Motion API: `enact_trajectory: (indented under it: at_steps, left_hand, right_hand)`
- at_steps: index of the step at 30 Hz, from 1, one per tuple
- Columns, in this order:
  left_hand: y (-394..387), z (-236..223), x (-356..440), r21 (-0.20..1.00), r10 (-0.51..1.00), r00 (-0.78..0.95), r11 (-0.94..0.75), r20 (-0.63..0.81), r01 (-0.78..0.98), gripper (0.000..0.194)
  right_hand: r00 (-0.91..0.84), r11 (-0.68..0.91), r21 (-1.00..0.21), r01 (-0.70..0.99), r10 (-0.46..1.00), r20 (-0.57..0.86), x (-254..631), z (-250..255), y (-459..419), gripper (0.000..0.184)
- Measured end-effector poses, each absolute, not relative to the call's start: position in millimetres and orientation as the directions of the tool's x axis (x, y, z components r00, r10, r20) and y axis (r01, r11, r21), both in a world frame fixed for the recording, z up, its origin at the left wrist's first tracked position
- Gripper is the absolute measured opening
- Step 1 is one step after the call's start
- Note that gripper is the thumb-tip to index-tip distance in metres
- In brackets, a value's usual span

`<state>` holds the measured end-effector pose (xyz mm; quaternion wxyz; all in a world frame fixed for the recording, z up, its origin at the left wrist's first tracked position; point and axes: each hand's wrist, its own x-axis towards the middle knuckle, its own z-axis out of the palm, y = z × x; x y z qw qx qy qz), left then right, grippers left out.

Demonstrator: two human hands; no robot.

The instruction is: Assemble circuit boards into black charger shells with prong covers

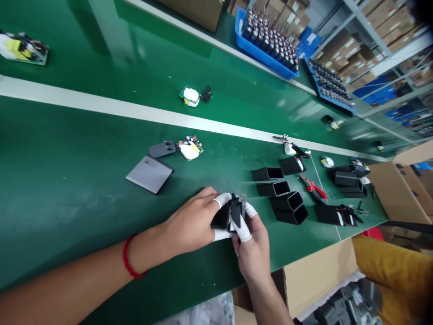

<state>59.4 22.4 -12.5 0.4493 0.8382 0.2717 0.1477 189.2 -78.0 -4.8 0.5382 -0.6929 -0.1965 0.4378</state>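
White finger cots cover fingertips on both hands. My left hand (194, 221) is closed around a black rectangular housing (221, 220), held just above the near part of the green bench. At the housing's right end, my right hand (252, 246) pinches a flat black end cap (236, 211). The cap stands against the housing's opening, partly covered by my fingers; whether it is seated I cannot tell. To the left lie a grey housing (149, 174) and a circuit board (190, 149) wired to a dark end cap (162, 149).
Several open black housings (282, 203) lie to the right, near red-handled pliers (311, 185). A white strip (135, 110) runs along the bench (84, 225). Beyond are another circuit board (191, 96) and blue trays (267, 54). A cardboard box (318, 275) and a person's yellow sleeve (389, 266) are at lower right.
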Motion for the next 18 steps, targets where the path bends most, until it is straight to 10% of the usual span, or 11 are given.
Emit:
enact_trajectory:
  at_steps: [18]
  left_hand:
    - [23,-13,59,0.806,0.569,0.822,-0.490,0.008,0.332,0.048]
  right_hand:
    - [0.606,-0.299,-0.909,-0.289,0.678,-0.416,187,-3,-66,0.043]
